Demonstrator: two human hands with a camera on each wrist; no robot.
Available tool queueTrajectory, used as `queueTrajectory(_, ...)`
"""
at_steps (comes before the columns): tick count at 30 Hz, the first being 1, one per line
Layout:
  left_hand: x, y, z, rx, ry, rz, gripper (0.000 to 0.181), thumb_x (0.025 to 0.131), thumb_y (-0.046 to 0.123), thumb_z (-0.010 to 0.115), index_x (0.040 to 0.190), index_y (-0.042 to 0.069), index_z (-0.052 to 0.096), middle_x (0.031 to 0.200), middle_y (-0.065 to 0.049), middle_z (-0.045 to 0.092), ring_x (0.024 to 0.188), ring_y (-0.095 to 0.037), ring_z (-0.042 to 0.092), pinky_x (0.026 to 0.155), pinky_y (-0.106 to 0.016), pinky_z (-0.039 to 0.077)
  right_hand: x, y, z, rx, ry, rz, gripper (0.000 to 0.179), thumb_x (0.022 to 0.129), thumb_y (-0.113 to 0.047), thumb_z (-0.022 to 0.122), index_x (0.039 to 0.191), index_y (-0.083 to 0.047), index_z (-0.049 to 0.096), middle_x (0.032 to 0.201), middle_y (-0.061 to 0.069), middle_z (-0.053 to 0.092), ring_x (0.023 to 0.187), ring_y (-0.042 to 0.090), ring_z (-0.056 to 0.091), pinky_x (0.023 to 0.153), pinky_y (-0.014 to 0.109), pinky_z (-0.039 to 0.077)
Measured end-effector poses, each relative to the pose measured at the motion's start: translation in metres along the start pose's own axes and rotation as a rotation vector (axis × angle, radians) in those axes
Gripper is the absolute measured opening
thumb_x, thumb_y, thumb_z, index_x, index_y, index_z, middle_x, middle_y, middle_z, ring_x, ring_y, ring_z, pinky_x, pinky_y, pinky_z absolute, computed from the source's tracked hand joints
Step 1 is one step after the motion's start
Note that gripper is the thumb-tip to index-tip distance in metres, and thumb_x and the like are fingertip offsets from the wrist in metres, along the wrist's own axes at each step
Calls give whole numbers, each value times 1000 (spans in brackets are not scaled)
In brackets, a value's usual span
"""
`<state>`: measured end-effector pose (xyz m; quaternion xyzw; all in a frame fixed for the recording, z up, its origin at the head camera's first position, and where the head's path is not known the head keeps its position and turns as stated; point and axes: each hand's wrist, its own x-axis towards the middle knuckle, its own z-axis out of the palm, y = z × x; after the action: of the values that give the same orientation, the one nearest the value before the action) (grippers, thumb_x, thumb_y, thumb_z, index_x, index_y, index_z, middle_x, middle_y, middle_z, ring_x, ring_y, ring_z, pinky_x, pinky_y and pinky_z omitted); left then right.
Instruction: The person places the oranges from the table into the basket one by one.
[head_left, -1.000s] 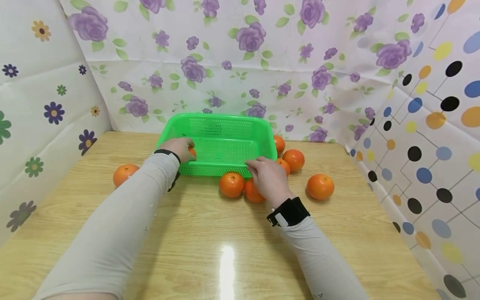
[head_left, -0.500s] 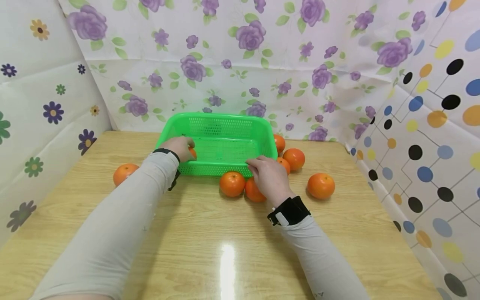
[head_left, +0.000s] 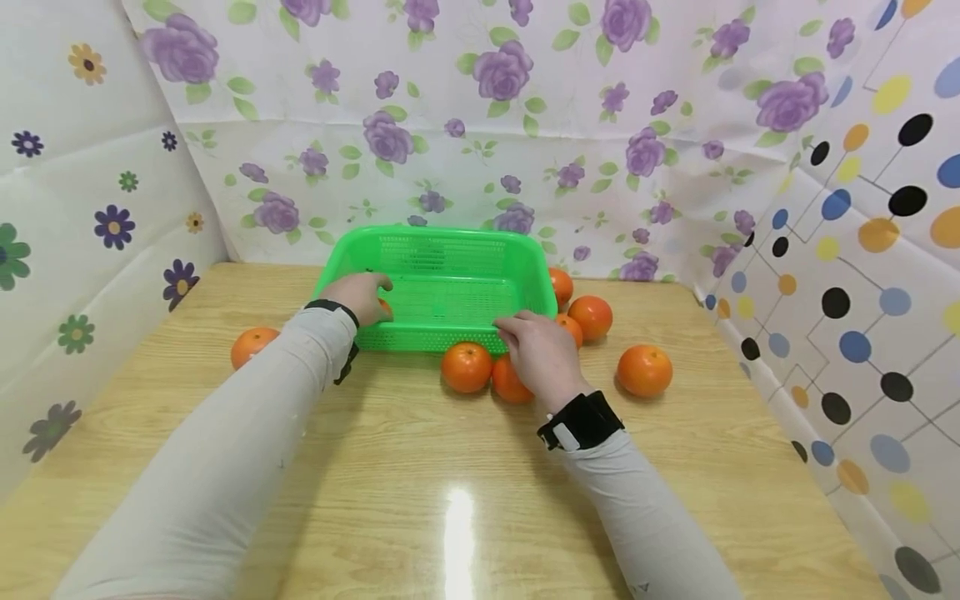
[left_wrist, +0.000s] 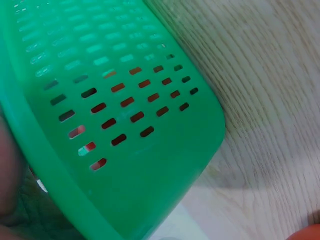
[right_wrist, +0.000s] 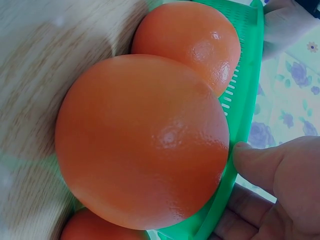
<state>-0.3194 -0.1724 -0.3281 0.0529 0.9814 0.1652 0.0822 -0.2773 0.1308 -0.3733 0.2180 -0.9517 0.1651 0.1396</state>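
Note:
My left hand [head_left: 356, 296] is inside the left end of the green plastic basket [head_left: 453, 340]. Its thumb and fingers are spread apart above an orange [head_left: 386, 309], mostly hidden behind the hand. Through the basket's slots in the left wrist view, patches of orange colour show. At the front right, my right hand [head_left: 542, 354] pinches the basket rim, thumb outside in the right wrist view. Just under that hand sits an orange [right_wrist: 142, 142], touching another orange [head_left: 467, 367] on its left.
More oranges lie right of the basket: one orange [head_left: 561, 286] at the back, one [head_left: 591, 317] nearer, another [head_left: 645, 371] farther out. By the left forearm is an orange [head_left: 253, 345]. Patterned cloth [head_left: 450, 125] walls the wooden table [head_left: 390, 483] on three sides.
My left thumb and fingers have parted from around the orange, which now shows lower between them. The right hand keeps its grip on the rim, and the basket stays in place.

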Motion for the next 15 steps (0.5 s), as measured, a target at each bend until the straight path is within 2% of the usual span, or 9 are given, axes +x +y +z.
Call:
queueTrajectory(7, -9, 2, -3, 17, 50, 40, 66, 105, 24, 78, 160, 0, 51, 153, -29, 59, 143, -50, 53, 118, -64, 45, 0, 0, -1, -10, -5, 0, 27, 110, -18, 72, 135, -13, 80, 119, 9, 77, 108, 33, 75, 94, 50, 62)
queueTrajectory(11, -20, 3, -7, 14, 99, 66, 59, 108, 21, 69, 160, 1, 51, 155, -32, 56, 143, -53, 52, 116, -66, 46, 2, -1, -1, -19, -5, -1, 27, 110, -19, 72, 135, -12, 80, 119, 10, 77, 107, 33, 76, 93, 51, 62)
queueTrajectory(15, -30, 6, -8, 21, 145, 83, 55, 111, 23, 61, 161, 3, 51, 162, -31, 48, 148, -54, 46, 120, -67, 42, 3, -2, -2, 1, -27, 15, 27, 110, -19, 72, 135, -12, 80, 118, 10, 77, 106, 33, 75, 92, 51, 62)
